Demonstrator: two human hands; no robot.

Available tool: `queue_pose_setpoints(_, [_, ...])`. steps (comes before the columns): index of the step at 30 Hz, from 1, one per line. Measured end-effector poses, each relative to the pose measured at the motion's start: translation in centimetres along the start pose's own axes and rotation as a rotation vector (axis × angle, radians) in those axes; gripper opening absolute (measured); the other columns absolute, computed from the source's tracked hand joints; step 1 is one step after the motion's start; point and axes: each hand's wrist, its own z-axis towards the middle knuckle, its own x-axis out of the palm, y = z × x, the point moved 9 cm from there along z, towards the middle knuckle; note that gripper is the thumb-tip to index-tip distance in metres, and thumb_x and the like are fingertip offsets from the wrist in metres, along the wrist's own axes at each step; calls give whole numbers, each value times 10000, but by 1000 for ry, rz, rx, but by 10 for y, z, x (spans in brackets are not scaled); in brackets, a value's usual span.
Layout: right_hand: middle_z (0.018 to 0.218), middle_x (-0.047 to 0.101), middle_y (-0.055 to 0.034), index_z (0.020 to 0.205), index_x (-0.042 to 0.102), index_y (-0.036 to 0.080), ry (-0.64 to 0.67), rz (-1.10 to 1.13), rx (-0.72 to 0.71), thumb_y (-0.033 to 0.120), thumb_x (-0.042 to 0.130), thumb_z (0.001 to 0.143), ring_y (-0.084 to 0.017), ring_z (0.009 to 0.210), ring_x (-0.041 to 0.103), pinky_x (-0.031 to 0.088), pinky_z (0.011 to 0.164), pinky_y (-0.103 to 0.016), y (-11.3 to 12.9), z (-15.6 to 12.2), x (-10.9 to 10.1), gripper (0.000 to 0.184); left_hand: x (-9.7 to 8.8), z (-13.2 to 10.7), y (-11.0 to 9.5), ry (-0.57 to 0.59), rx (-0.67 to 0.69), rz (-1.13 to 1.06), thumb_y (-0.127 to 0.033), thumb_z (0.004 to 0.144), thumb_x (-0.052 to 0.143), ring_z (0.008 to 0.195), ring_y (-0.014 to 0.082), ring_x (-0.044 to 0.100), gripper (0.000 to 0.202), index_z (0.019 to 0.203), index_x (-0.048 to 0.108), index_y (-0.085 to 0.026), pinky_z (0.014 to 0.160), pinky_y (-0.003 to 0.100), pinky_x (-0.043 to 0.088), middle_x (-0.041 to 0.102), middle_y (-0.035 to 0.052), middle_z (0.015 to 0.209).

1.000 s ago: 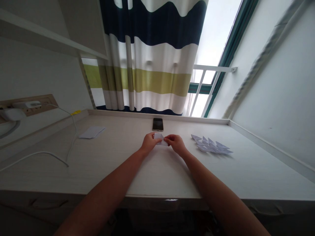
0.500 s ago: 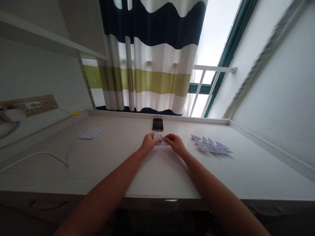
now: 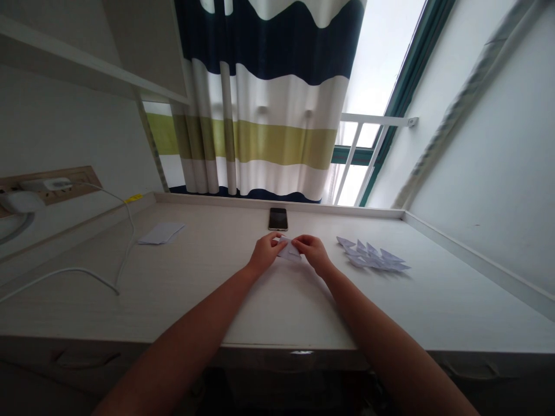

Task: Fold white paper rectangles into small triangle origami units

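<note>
A small folded sheet of white paper [image 3: 288,251] is held between my two hands, over the middle of the desk. My left hand [image 3: 265,251] pinches its left side, thumb on top. At its upper right edge, my right hand [image 3: 311,251] grips the paper between thumb and fingers. The paper's near edge points toward me, and part of it is hidden by the fingers. Just beyond the hands lies a dark-screened phone [image 3: 278,219]. To the right sits a group of folded white paper pieces with pointed tips [image 3: 372,256].
A stack of white paper sheets [image 3: 161,233] lies at the left of the desk [image 3: 277,318]. A white cable [image 3: 124,260] runs from a wall socket [image 3: 87,180] across the left side. Raised edging borders the back, and a striped curtain [image 3: 269,138] hangs behind it.
The paper has turned and shifted slightly right, showing a more pointed shape. My left hand has moved a little to the right with it; my right hand has changed its grip along the edge.
</note>
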Motion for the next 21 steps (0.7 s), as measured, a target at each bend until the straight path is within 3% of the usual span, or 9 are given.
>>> queue_pose_setpoints(6, [517,544,18,613,613,126,1,75,59,309,673,541,-82,496,455,377,521,-240,1,-4,2,206,-2,-1,-7,-20,95,26,-321,679,577,518,103,529,209,806,592,-156,484,188,367,588,-13,576])
queue_pose_setpoints(21, [550,568,6,635,632,122,4,121,109,271,659,547,-87,523,487,414,568,-250,1,-7,3,176,-2,0,-9,-13,71,-20,-280,658,585,588,122,550,141,712,594,-150,544,210,392,608,7,622])
